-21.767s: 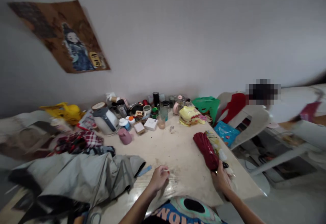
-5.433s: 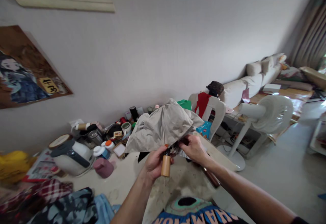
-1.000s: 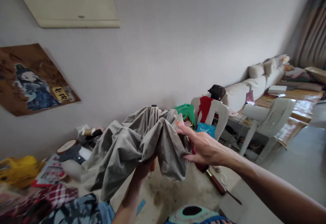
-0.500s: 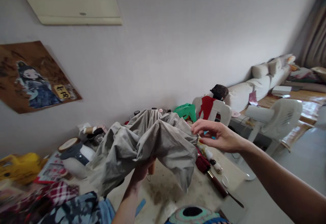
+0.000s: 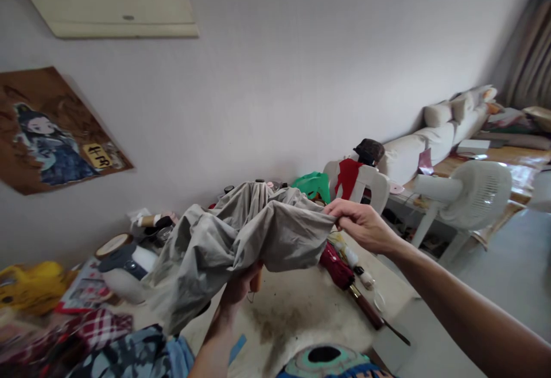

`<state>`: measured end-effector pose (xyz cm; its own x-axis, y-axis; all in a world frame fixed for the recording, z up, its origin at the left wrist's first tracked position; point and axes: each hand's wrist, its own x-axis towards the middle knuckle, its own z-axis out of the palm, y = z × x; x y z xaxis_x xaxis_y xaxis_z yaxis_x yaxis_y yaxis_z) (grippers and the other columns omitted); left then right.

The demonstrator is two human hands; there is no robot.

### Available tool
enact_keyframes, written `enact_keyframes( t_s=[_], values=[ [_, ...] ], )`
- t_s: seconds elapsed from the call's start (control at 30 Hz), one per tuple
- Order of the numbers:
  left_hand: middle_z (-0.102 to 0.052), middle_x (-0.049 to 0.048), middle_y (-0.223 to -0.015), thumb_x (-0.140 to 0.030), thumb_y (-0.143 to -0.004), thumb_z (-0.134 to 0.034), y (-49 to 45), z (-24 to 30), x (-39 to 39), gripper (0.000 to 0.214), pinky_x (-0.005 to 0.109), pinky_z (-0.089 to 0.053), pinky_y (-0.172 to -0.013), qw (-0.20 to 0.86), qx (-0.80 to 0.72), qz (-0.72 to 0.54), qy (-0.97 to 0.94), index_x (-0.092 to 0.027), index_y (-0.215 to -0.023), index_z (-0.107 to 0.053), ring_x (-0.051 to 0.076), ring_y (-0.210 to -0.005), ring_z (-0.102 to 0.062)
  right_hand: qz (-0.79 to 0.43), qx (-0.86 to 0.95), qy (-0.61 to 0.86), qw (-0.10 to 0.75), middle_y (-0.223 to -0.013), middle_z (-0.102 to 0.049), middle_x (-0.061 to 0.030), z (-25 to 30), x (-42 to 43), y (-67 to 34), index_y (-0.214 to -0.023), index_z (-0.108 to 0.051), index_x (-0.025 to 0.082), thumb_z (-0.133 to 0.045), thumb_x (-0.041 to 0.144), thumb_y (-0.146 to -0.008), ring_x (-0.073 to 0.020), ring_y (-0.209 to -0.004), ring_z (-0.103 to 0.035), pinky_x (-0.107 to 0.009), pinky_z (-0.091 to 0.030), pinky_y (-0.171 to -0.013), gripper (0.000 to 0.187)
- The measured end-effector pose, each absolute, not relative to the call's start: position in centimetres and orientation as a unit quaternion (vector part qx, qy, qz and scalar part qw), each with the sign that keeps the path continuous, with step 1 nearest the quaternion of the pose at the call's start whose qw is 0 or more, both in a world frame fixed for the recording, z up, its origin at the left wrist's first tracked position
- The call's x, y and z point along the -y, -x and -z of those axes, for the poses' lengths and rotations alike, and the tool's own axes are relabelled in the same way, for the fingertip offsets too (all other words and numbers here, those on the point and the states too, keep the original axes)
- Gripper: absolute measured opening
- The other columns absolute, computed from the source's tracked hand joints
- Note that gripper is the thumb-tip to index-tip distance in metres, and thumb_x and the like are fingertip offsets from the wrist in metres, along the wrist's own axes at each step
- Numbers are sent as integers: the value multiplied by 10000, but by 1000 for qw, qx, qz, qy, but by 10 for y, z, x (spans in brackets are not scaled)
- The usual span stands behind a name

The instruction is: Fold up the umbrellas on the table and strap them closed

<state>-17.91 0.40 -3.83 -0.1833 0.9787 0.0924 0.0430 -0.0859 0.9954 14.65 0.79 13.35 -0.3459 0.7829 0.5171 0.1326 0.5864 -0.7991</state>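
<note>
– Grey umbrella (image 5: pixel 241 234), item one: where do we have it?
– Raised above the table (image 5: pixel 301 315), between our two hands. Our left hand (image 5: pixel 241 289) is clenched from underneath around the wooden handle (image 5: pixel 257 279), half hidden by slack cloth. We judge that this grip is what keeps the shaft pointing up and away from us.

– And our right hand (image 5: pixel 364 226)?
– It pinches the canopy's edge between thumb and fingers, held out to the right. That one panel is drawn straight, while the rest sags in loose folds toward the left hand.

– Item two?
– Red umbrella (image 5: pixel 340 266), folded, lying flat on the table just below the right hand with its brown stick end toward us. Neither hand touches it.

– Further out?
– White kettle (image 5: pixel 123 263), left of the left hand. Plaid cloth (image 5: pixel 86 332), nearer us on that side. White chair (image 5: pixel 365 180) and standing fan (image 5: pixel 473 194), beyond the right hand and well apart.
</note>
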Motion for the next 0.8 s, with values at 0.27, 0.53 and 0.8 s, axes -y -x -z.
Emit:
enact_keyframes(
  t_s=[0.27, 0.53, 0.8],
  values=[
    [-753, 72, -813, -497, -599, -752, 184, 40, -3, 337, 364, -459, -993, 408, -549, -558, -471, -194, -741, -713, 283, -1052, -649, -423, 639, 359, 533, -911, -577, -28, -141, 13, -143, -963, -569, 198, -653, 270, -730, -49, -517, -415, -187, -304, -416, 257],
    [-756, 66, -918, -455, -620, -747, 184, 32, -5, 318, 389, -403, -1073, 360, -538, -559, -518, -228, -836, -702, 267, -1144, -614, -393, 738, 367, 408, -979, -532, -46, -139, 7, -136, -728, -598, 167, -606, 258, -718, -71, -625, -438, -206, -353, -498, 92],
    [-748, 56, -929, -434, -578, -765, 181, 31, 0, 381, 401, -431, -1053, 382, -540, -563, -496, -224, -887, -695, 270, -1135, -618, -375, 769, 438, 276, -663, -526, 15, -149, 7, -149, -763, -537, 179, -457, 185, -737, -80, -517, -391, -202, -314, -467, 84]
  ],
)
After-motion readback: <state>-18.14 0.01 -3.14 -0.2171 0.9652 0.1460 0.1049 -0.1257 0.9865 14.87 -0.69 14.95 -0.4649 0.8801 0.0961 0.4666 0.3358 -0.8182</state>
